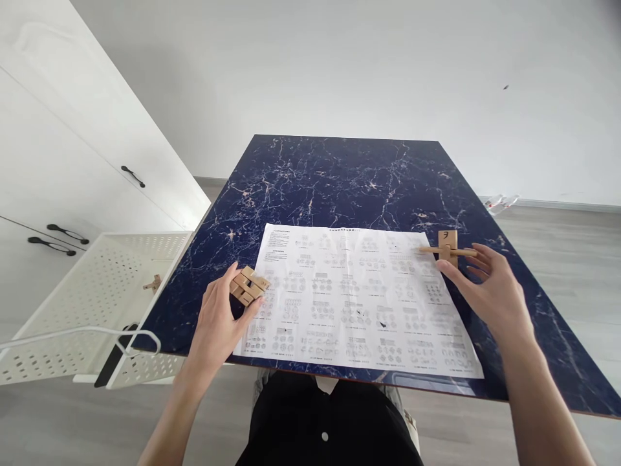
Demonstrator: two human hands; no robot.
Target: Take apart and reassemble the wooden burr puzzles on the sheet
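My left hand (219, 318) grips a small wooden block puzzle (247, 286) over the left edge of a large printed instruction sheet (356, 298). The sheet lies flat on a dark blue marble-pattern table (339, 181). My right hand (488, 285) hovers at the sheet's right edge with fingers spread, its fingertips touching or just short of a wooden cross-shaped piece (447, 248) marked with a dark figure. Nothing is clasped in the right hand.
A white perforated basket cart (97, 304) stands left of the table, with a small wooden piece (152, 283) inside it. White cabinets with black handles (58, 236) line the left wall. A clear object (499, 202) lies on the floor at the right.
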